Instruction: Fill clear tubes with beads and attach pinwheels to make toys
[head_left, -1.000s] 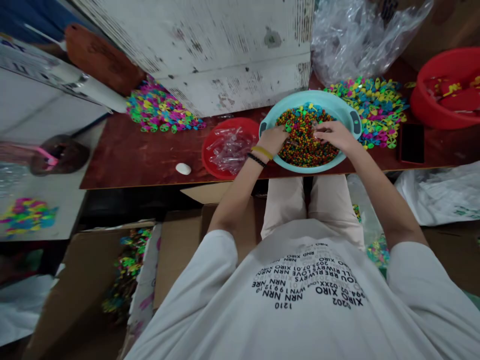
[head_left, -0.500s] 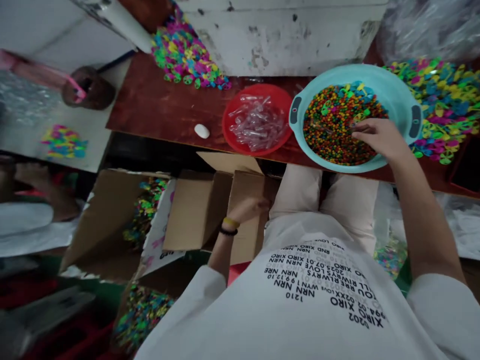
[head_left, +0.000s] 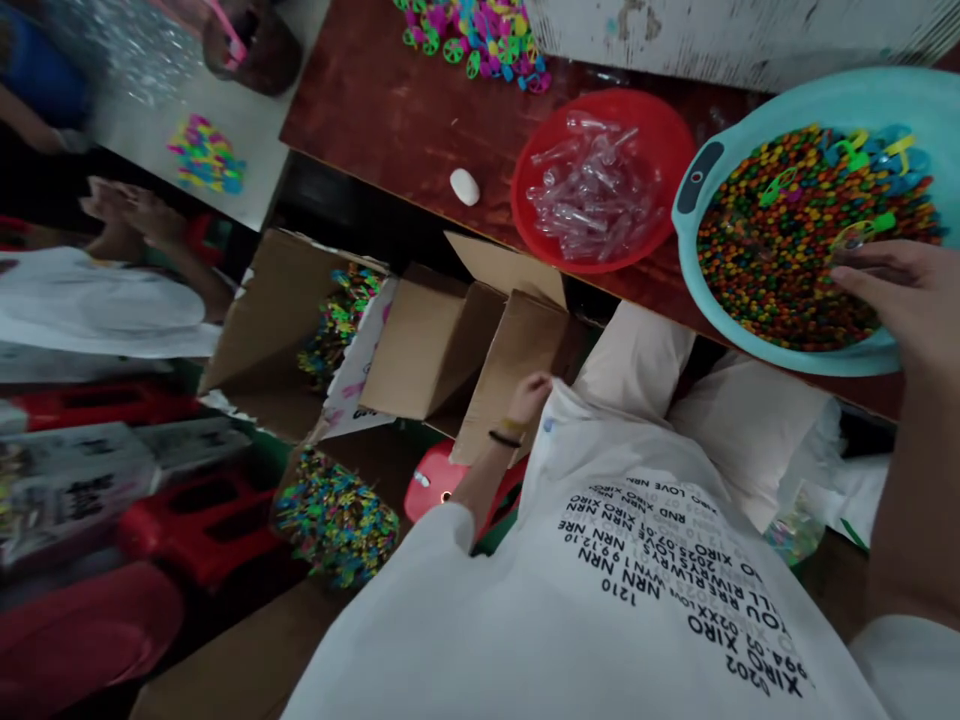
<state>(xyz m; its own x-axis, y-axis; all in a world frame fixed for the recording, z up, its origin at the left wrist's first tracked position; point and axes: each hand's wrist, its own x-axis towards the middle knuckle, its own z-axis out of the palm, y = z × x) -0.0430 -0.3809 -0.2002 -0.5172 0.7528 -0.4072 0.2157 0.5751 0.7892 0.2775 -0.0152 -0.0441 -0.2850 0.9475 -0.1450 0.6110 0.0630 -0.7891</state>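
Note:
My right hand (head_left: 911, 300) rests on the near rim of a teal basin (head_left: 694, 190) filled with small multicoloured beads (head_left: 780, 250). Its fingers point left, pressed together over the beads. A clear piece with a green part (head_left: 855, 232) lies at the fingertips; I cannot tell if it is held. My left hand (head_left: 529, 390) is down beside my lap, curled against the flap of an open cardboard box (head_left: 517, 350). Its fingers are mostly hidden. Yellow and black bands circle that wrist.
A red bowl of clear plastic tubes (head_left: 600, 190) and a white oval object (head_left: 465, 186) sit on the brown table (head_left: 390, 110). Coloured pinwheel pieces (head_left: 480, 35) are heaped at the back. Boxes of colourful toys (head_left: 334, 325) and red stools (head_left: 202, 520) stand below. Another person's hands (head_left: 124, 210) are at left.
My left hand left the basin and dropped to the cardboard box beside my lap. The view swung down and left. My right hand stayed at the basin.

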